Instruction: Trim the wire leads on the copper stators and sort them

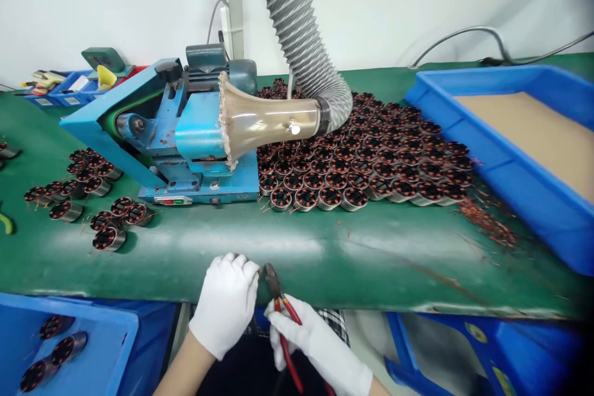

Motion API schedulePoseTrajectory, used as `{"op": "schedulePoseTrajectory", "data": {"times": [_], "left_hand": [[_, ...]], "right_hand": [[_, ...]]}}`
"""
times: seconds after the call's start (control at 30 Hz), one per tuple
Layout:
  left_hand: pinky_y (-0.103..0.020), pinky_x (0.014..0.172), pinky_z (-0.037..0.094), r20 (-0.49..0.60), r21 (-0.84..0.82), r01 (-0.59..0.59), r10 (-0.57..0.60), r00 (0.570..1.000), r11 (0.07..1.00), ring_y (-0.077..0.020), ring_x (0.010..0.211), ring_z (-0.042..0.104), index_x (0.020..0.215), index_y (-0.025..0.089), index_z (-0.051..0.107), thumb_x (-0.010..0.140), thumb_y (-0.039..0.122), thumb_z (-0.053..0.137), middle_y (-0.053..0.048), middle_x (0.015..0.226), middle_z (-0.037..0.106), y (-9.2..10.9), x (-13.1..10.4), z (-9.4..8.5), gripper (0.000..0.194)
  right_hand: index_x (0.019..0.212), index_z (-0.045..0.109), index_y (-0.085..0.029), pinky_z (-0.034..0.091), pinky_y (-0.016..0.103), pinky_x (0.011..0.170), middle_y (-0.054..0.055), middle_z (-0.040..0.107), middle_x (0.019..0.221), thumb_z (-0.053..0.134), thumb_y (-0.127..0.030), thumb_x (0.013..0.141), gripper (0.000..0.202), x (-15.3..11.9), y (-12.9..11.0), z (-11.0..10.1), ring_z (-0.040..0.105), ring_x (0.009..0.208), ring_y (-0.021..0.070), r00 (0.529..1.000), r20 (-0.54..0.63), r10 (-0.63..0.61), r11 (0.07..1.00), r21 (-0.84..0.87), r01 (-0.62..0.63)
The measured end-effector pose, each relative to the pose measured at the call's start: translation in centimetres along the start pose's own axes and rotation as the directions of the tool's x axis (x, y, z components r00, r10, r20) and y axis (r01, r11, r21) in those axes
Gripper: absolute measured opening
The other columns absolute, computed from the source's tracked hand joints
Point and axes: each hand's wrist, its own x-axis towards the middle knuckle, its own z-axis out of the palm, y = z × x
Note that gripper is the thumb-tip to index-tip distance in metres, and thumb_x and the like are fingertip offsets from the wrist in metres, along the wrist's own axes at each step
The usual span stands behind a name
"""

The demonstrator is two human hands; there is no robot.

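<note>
My left hand [226, 302], in a white glove, is closed near the front edge of the green table. What its fingers hold is almost wholly hidden; only a small dark bit shows at the fingertips. White-gloved too, my right hand [314, 335] grips red-handled cutting pliers [273, 281]. Their dark jaws point up and left, close beside the left fingertips. Beyond the hands, copper-wound motor stators [329, 198] stand in dense rows, with several more stators [107, 237] grouped at the left.
A blue belt machine [199, 127] with a clear funnel [273, 120] and grey duct [297, 18] stands behind. Copper wire scraps [489, 223] lie by a blue tray [510, 158] at right. A blue bin [99, 346] at lower left holds several stators.
</note>
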Motion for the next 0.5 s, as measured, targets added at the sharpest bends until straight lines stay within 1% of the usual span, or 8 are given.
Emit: {"op": "schedulePoseTrajectory", "data": {"times": [0.1, 0.17, 0.23, 0.27, 0.33, 0.4, 0.47, 0.5], "left_hand": [[-0.039, 0.077, 0.041, -0.038, 0.001, 0.011, -0.011, 0.999, 1.0, -0.0225, 0.085, 0.052, 0.091, 0.021, 0.058, 0.088, 0.02, 0.037, -0.004, 0.087, 0.06, -1.4, 0.2, -0.3, 0.021], [-0.038, 0.081, 0.041, -0.137, -0.005, 0.016, -0.017, 0.99, 1.0, -0.0226, 0.092, 0.053, 0.101, 0.021, 0.055, 0.087, 0.023, 0.041, -0.006, 0.098, 0.06, -2.7, 0.0, -0.7, 0.021], [-0.039, 0.085, 0.04, -0.271, 0.035, 0.022, -0.011, 0.962, 0.999, -0.0245, 0.099, 0.052, 0.111, 0.019, 0.052, 0.086, 0.028, 0.043, -0.009, 0.107, 0.059, -3.9, -0.7, -1.0, 0.028], [-0.038, 0.081, 0.042, -0.317, 0.071, 0.056, -0.03, 0.948, 0.996, -0.0242, 0.091, 0.055, 0.107, 0.019, 0.055, 0.086, 0.028, 0.042, -0.009, 0.1, 0.062, -4.4, -1.3, -1.1, 0.026], [-0.036, 0.07, 0.044, -0.277, 0.118, 0.074, -0.039, 0.96, 0.99, -0.023, 0.074, 0.06, 0.101, 0.024, 0.059, 0.086, 0.026, 0.039, -0.007, 0.093, 0.067, -5.1, -2.4, -1.2, 0.025], [-0.031, 0.06, 0.045, -0.162, 0.097, 0.112, -0.095, 0.982, 0.989, -0.0209, 0.063, 0.061, 0.105, 0.027, 0.059, 0.085, 0.025, 0.038, -0.005, 0.085, 0.069, -5.3, -3.4, -1.2, 0.029], [-0.027, 0.056, 0.045, -0.081, 0.061, 0.143, -0.137, 0.987, 0.988, -0.0201, 0.06, 0.062, 0.108, 0.029, 0.058, 0.084, 0.026, 0.038, -0.003, 0.079, 0.069, -5.2, -3.9, -1.0, 0.03], [-0.027, 0.056, 0.045, -0.057, 0.042, 0.146, -0.144, 0.988, 0.988, -0.0202, 0.06, 0.063, 0.107, 0.029, 0.058, 0.084, 0.027, 0.039, -0.003, 0.077, 0.069, -4.9, -3.9, -0.9, 0.03]], "right_hand": [[0.082, 0.051, -0.014, 0.049, 0.031, 0.06, 0.003, 0.063, 0.069, 0.066, -0.036, 0.073, 0.028, 0.7, -0.6, 0.7, 0.062, 0.06, 0.0157, 0.989, 0.143, -0.046, 0.957, 0.29, 0.003], [0.088, 0.055, -0.013, 0.048, 0.037, 0.076, 0.009, 0.065, 0.092, 0.066, -0.029, 0.074, 0.024, 1.9, -1.1, 1.5, 0.064, 0.081, 0.0195, 0.978, 0.141, -0.155, 0.87, 0.489, 0.067], [0.095, 0.058, -0.015, 0.043, 0.038, 0.09, 0.01, 0.058, 0.115, 0.067, -0.023, 0.074, 0.024, 3.2, -1.8, 1.8, 0.058, 0.101, 0.0201, 0.966, 0.043, -0.256, 0.762, 0.624, 0.174], [0.096, 0.06, -0.016, 0.039, 0.038, 0.095, 0.008, 0.055, 0.121, 0.067, -0.023, 0.073, 0.025, 3.8, -2.1, 1.5, 0.054, 0.108, 0.0197, 0.957, -0.034, -0.289, 0.705, 0.669, 0.237], [0.093, 0.061, -0.019, 0.036, 0.038, 0.1, 0.005, 0.054, 0.124, 0.068, -0.025, 0.072, 0.023, 4.4, -2.9, -0.3, 0.049, 0.115, 0.0191, 0.92, -0.221, -0.324, 0.611, 0.693, 0.382], [0.091, 0.061, -0.02, 0.036, 0.039, 0.101, 0.005, 0.056, 0.121, 0.067, -0.03, 0.071, 0.023, 3.8, -3.9, -3.7, 0.048, 0.116, 0.0196, 0.826, -0.442, -0.349, 0.608, 0.564, 0.559], [0.09, 0.06, -0.019, 0.042, 0.04, 0.096, 0.007, 0.06, 0.113, 0.062, -0.038, 0.073, 0.026, 2.1, -5.4, -8.2, 0.052, 0.112, 0.02, 0.643, -0.647, -0.41, 0.696, 0.234, 0.679], [0.09, 0.06, -0.018, 0.042, 0.039, 0.096, 0.008, 0.061, 0.111, 0.061, -0.038, 0.072, 0.027, 1.0, -6.4, -10.5, 0.053, 0.11, 0.0197, 0.591, -0.689, -0.421, 0.712, 0.153, 0.685]]}}
